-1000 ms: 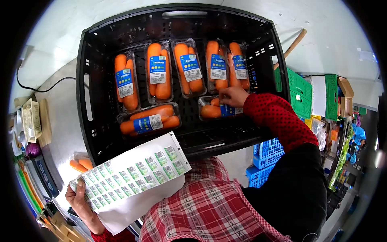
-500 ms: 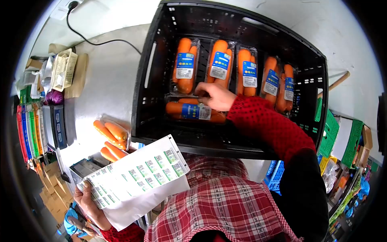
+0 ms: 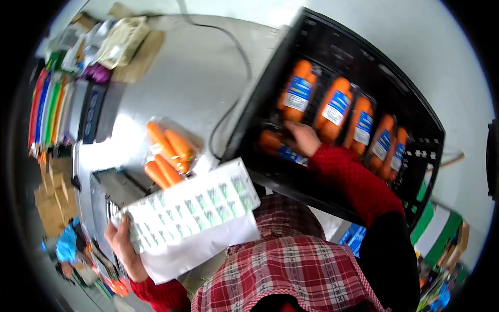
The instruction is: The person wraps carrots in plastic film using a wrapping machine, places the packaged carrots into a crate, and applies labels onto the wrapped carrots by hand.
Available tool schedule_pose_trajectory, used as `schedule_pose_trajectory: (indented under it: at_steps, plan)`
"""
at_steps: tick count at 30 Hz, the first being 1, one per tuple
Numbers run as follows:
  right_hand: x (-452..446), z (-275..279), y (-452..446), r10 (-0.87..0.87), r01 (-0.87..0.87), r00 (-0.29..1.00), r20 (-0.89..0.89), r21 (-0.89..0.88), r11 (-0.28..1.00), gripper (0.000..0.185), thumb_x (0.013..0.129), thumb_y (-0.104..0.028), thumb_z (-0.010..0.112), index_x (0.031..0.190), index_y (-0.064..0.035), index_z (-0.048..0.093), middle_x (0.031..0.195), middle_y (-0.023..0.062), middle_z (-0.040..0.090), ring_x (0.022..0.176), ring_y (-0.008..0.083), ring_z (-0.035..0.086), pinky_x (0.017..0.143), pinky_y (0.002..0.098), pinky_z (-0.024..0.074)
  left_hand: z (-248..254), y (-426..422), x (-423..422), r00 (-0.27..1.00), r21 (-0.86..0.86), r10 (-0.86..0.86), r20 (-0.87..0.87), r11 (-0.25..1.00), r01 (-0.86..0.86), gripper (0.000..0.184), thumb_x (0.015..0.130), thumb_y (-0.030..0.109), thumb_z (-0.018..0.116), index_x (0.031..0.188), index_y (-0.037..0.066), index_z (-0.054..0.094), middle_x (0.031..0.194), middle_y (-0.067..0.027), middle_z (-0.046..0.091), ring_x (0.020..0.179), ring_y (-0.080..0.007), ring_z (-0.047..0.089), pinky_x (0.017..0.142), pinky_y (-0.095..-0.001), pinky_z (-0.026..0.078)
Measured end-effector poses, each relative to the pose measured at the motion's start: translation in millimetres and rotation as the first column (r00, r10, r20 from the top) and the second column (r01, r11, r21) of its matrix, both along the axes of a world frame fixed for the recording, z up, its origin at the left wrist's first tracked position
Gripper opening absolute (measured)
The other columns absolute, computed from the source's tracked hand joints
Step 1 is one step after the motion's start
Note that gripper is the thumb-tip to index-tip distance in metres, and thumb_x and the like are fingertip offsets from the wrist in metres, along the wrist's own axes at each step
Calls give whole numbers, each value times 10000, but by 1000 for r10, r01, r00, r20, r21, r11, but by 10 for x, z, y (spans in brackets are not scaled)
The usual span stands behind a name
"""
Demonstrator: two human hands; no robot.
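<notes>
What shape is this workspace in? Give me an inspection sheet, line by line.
Surface: grey table, with bright glare on its left part.
Job's things: black crate holding a row of five carrot packs, plus a crosswise pack, partly hidden; bagged carrots outside the crate.
Clutter: pale basket and a purple item at the far left.
Hands: left hand grips a label sheet; right hand, blurred, is at the crosswise pack, grip unclear.
Cables: dark cable crosses the table near the crate.
Surroundings: cardboard boxes, lower left.
</notes>
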State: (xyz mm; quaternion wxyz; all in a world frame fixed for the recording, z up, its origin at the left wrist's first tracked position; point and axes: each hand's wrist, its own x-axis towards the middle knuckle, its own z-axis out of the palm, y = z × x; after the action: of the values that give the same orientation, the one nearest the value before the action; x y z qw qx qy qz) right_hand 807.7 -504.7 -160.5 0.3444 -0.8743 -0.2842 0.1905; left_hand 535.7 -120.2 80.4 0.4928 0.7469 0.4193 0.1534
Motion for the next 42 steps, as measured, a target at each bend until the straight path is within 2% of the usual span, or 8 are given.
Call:
schedule_pose_trajectory:
  at_steps: [8, 14, 20, 21, 28, 31, 38, 42]
  plan:
    - [-126, 220, -26, -115, 18, 898, 424, 227, 974, 251, 802, 69, 613, 1032, -34, 608, 972, 147, 605, 930, 318, 618, 774, 372, 513, -349, 1174, 1126, 746, -152, 448, 492, 888, -433, 335, 897, 268, 650, 994, -52, 671, 982, -124, 682, 851, -169, 639, 722, -279, 481]
    - [-6, 2100, 1125, -43, -101, 957, 287, 468, 878, 191, 838, 4, 655, 1023, 21, 614, 882, 131, 647, 740, 213, 645, 661, 295, 515, -1055, 1109, 1194, 950, -94, 199, 242, 979, -181, 435, 917, 322, 644, 1192, -12, 597, 1072, -110, 642, 953, -195, 607, 826, -308, 488]
    - [140, 845, 3008, 404, -402, 915, -13, -111, 909, 551, 773, -420, 734, 1012, 63, 617, 919, 225, 671, 867, 381, 658, 769, 423, 526, -2328, 14, 92, 959, 434, 284, 6, 863, -258, 632, 782, 278, 779, 1219, -75, 490, 1035, -162, 595, 978, -277, 586, 903, -361, 460]
    - [75, 713, 3166, 389, -405, 913, -120, -168, 899, 599, 743, -452, 749, 1047, 46, 612, 948, 228, 668, 902, 378, 653, 796, 422, 522, -2354, -87, 84, 934, 148, 355, 32, 923, -356, 650, 781, 273, 784, 1227, -83, 474, 1040, -150, 593, 979, -263, 582, 897, -355, 461]
    - [-227, 469, 3410, 468, -151, 593, -655, 481, 864, 582, 659, -319, 864, 1127, -43, 655, 1003, 122, 705, 898, 204, 686, 800, 329, 548, -1915, 45, 228, 938, -651, 332, 99, 735, -191, 470, 844, 157, 734, 1210, -74, 549, 1042, -123, 666, 913, -218, 663, 779, -337, 543]
    - [-140, 727, 3574, 229, -261, 723, -652, 50, 964, 474, 633, -260, 824, 1003, 9, 699, 931, 111, 712, 799, 214, 677, 710, 358, 542, -1781, 291, 96, 942, -755, 258, 216, 656, -7, 504, 923, 237, 641, 1254, -115, 500, 1117, -141, 632, 943, -230, 657, 825, -352, 534]
    - [146, 1798, 2396, 362, 12, 429, -828, 405, 914, 377, 667, -407, 788, 806, -70, 692, 632, 31, 578, 452, 141, 464, 398, 307, 313, -1004, 344, -437, 956, -817, 191, 221, 573, 74, 457, 961, 382, 567, 1261, 40, 526, 1047, -63, 645, 909, -177, 644, 774, -335, 543]
    - [300, 2274, 756, 328, 293, 644, -691, 619, 728, 527, 784, -306, 757, 1140, 57, 618, 1045, 101, 668, 916, 153, 643, 817, 288, 510, -623, -13, 141, 964, -448, 7, 267, 886, 118, 457, 952, 432, 554, 1161, 25, 553, 886, -37, 615, 733, -112, 603, 606, -255, 484]
